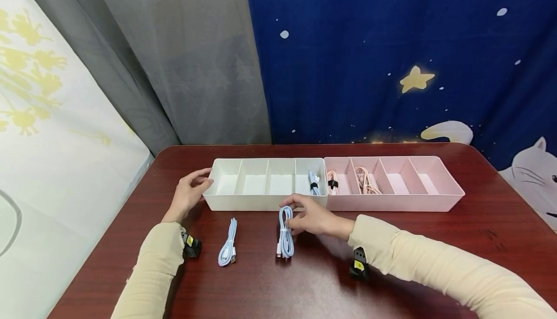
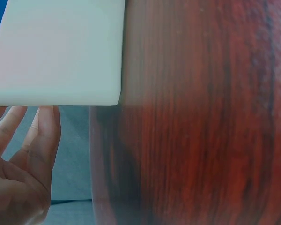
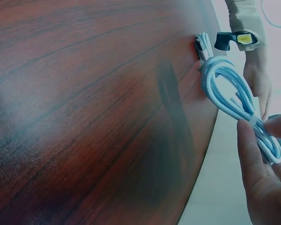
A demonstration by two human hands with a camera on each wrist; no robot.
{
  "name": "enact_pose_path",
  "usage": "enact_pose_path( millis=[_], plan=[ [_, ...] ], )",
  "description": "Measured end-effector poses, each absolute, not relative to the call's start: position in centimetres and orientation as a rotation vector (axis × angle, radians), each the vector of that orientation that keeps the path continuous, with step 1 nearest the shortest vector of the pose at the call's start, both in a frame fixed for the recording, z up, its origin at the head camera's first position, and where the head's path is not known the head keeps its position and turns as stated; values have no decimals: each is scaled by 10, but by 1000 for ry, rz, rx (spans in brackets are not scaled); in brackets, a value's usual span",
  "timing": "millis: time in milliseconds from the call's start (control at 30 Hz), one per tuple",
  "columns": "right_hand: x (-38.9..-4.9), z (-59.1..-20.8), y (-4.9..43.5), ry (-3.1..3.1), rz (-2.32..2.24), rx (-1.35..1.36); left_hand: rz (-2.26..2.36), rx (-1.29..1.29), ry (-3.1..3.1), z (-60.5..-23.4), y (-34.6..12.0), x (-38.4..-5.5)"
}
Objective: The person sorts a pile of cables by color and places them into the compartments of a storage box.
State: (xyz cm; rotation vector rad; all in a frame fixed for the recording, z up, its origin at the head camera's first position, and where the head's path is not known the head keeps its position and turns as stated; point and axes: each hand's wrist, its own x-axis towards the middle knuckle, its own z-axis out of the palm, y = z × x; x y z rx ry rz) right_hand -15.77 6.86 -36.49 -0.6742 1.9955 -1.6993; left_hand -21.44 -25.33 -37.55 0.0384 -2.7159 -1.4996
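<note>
Holds a coiled blue cable (image 1: 285, 242) in the right hand (image 1: 311, 216), pinched between thumb and fingers, just in front of the white box (image 1: 248, 204). Touches the white box's left end with the left hand (image 1: 188, 193), with fingers loosely extended. On the dark red bench (image 1: 330, 290), in front of the white box's left half, a 2nd blue cable (image 1: 230, 235). In the white box's rightmost compartment, a strapped blue cable (image 1: 312, 178). Against its right end, a pink box (image 1: 391, 204), with pink cables (image 1: 332, 176) in the 2 compartments nearest the white box. Behind the white box's right half, a blue curtain (image 1: 339, 77).
</note>
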Motion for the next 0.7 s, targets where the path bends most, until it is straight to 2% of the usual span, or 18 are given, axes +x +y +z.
enact_pose_path(
  millis=[700],
  plan=[
    [-169, -346, 74, 2124, -1681, -647, -1505, 29, -2703, -379, -254, -215]
  ],
)
